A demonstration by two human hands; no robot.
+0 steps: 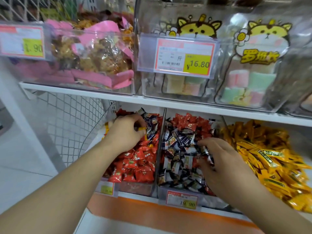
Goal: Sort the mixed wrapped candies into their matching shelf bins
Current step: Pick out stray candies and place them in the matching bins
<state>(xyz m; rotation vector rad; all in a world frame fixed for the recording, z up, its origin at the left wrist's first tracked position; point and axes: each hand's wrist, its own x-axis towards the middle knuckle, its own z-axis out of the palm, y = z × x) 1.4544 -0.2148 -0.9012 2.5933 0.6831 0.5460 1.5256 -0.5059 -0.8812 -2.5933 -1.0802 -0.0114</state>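
Note:
Three clear bins sit side by side on the lower shelf. The left bin (135,189) holds mostly red-wrapped candies (135,168) with dark blue ones mixed in at the back. My left hand (125,132) reaches into it and pinches a yellow-wrapped candy (141,128). The middle bin (163,189) holds dark blue and white candies (179,149) with red ones behind them. My right hand (217,159) is in this bin, fingers curled round dark blue candies. The right bin is piled with yellow-wrapped candies (263,154).
The white shelf board (118,97) just above carries clear bins of pink-bagged snacks (94,54) and pastel marshmallow packs (244,81) with price tags. A wire mesh panel (67,119) stands left of the bins. An orange strip (152,211) runs below them.

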